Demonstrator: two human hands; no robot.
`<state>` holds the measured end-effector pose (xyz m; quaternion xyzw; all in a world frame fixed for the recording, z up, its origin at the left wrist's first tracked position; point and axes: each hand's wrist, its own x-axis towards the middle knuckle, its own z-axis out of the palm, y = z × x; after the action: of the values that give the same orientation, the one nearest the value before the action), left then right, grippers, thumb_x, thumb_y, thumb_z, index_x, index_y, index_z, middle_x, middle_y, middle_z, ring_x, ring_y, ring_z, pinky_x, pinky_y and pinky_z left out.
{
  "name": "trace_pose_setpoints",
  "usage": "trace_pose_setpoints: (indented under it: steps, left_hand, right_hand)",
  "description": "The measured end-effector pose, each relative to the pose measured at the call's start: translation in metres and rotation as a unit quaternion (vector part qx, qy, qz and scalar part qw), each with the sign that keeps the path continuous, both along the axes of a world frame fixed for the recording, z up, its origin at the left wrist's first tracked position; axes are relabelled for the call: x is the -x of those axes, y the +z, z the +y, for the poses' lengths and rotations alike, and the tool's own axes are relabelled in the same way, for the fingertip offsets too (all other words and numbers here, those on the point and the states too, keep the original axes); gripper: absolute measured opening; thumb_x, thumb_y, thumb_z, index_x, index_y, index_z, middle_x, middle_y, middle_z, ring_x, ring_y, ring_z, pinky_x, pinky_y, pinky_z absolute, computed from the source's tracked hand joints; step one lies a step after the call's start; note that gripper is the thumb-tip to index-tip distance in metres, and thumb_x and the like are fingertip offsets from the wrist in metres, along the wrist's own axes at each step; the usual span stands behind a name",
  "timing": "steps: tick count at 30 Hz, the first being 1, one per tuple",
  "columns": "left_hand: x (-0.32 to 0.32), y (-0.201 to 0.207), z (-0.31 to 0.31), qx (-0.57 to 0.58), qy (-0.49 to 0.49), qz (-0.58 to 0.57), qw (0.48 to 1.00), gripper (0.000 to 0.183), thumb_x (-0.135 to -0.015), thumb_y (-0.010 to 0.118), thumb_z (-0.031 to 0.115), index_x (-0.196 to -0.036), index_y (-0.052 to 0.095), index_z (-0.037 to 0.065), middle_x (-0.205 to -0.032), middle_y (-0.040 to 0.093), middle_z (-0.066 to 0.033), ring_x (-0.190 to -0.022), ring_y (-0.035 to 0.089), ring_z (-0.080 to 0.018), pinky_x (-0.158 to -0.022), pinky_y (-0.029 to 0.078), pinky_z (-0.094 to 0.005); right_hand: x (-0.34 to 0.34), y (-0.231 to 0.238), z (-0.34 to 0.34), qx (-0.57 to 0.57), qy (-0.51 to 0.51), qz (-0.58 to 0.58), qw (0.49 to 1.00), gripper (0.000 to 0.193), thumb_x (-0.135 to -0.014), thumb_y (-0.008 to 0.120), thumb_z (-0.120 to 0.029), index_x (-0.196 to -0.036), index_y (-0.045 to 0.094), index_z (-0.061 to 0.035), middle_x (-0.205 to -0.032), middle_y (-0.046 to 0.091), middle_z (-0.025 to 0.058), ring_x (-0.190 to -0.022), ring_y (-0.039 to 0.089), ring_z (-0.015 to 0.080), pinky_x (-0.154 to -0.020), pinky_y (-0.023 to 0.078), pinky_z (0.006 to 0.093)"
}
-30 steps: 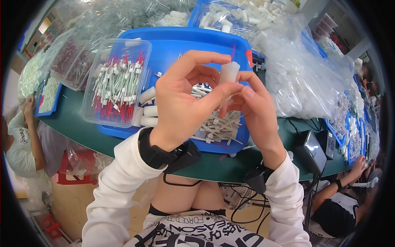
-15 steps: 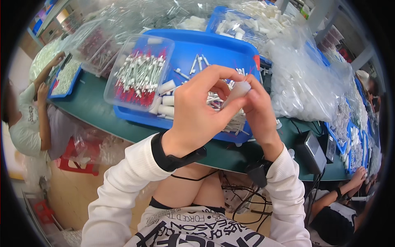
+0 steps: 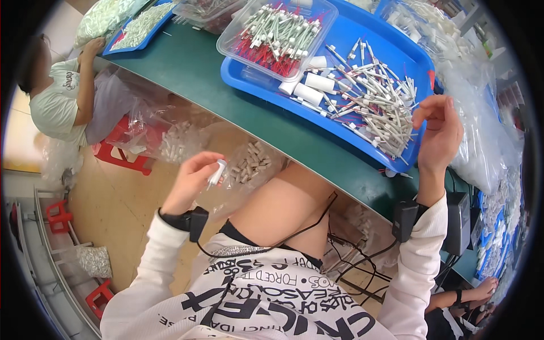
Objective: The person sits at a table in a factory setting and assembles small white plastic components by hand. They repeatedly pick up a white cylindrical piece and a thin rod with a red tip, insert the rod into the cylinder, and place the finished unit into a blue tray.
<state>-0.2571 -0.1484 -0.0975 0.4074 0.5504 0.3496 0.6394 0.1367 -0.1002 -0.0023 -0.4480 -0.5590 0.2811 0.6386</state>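
Left hand: the left hand [image 3: 192, 180] hangs low, left of the person's knee and below the table edge, fingertips pinching a small white tube [image 3: 216, 173].
Right hand: the right hand [image 3: 441, 135] is raised at the near right corner of the blue tray [image 3: 317, 122], fingers loosely curled and holding nothing.
Tray: loose white tubes with red leads [image 3: 374, 107] lie scattered across it; a clear box [image 3: 276, 35] of similar pieces sits at its far left.
Table: the green table [image 3: 226, 93] carries the tray.
Below: a clear bag of parts [image 3: 249, 164] lies just right of the pinched tube.
Far left: another person [image 3: 62, 102] sits at the table.

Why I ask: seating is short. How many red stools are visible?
3: one red stool beside the seated co-worker, one at the far left, one at lower left. Others may hide under the table.
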Motion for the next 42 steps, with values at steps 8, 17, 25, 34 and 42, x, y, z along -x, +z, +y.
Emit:
trace_pose_setpoints:
  steps: [8, 17, 25, 34, 42]
  left_hand:
    - [0.015, -0.228, 0.035, 0.003, -0.235, 0.396, 0.888, 0.032, -0.076, 0.062, 0.023, -0.098, 0.063, 0.000, -0.096, 0.065, -0.0148, -0.085, 0.062, -0.0235, -0.074, 0.047, -0.0352]
    - [-0.006, -0.117, 0.074, -0.025, -0.527, 0.327, 0.784, 0.041, -0.080, 0.054, 0.034, -0.103, 0.063, 0.001, -0.098, 0.064, -0.0151, -0.085, 0.061, -0.0263, -0.074, 0.048, -0.0337]
    - [-0.093, 0.149, 0.064, -0.303, -0.603, 0.150, 0.722, 0.022, -0.078, 0.059, 0.016, -0.094, 0.063, 0.003, -0.074, 0.065, -0.0118, -0.066, 0.064, -0.0247, -0.060, 0.050, -0.0329]
    - [-0.234, 0.163, 0.115, -0.464, -0.349, 0.141, 0.802, 0.035, -0.079, 0.060, 0.011, -0.112, 0.053, 0.003, -0.081, 0.061, -0.0092, -0.071, 0.058, -0.0150, -0.062, 0.047, -0.0272]
    - [-0.256, 0.113, 0.163, -0.367, -0.274, 0.040, 0.888, 0.036, -0.082, 0.060, 0.014, -0.115, 0.052, 0.002, -0.093, 0.058, -0.0070, -0.079, 0.053, -0.0113, -0.071, 0.044, -0.0238]
  right_hand:
    - [-0.007, 0.003, 0.000, -0.022, -0.004, -0.016, 1.000, 0.039, -0.093, 0.035, -0.022, -0.077, 0.057, 0.0058, -0.059, 0.053, 0.0090, -0.052, 0.050, 0.0134, -0.052, 0.037, 0.0236]
    - [-0.035, 0.021, -0.002, -0.033, -0.111, -0.008, 0.993, 0.032, -0.092, 0.040, -0.019, -0.079, 0.058, 0.0036, -0.060, 0.054, 0.0063, -0.052, 0.048, 0.0114, -0.054, 0.038, 0.0226]
    - [-0.029, 0.009, 0.019, 0.017, -0.101, -0.397, 0.912, 0.015, -0.073, 0.065, -0.017, -0.085, 0.063, -0.0070, -0.071, 0.060, 0.0047, -0.070, 0.052, 0.0194, -0.064, 0.040, 0.0305]
    - [-0.010, -0.004, 0.021, -0.009, -0.215, -0.516, 0.829, 0.016, -0.061, 0.071, -0.025, -0.066, 0.063, -0.0122, -0.071, 0.049, 0.0031, -0.076, 0.049, 0.0222, -0.068, 0.035, 0.0353]
    - [0.010, 0.000, 0.029, 0.085, -0.282, -0.536, 0.791, 0.012, -0.057, 0.065, -0.015, -0.064, 0.063, -0.0061, -0.072, 0.053, 0.0069, -0.076, 0.050, 0.0237, -0.065, 0.034, 0.0364]
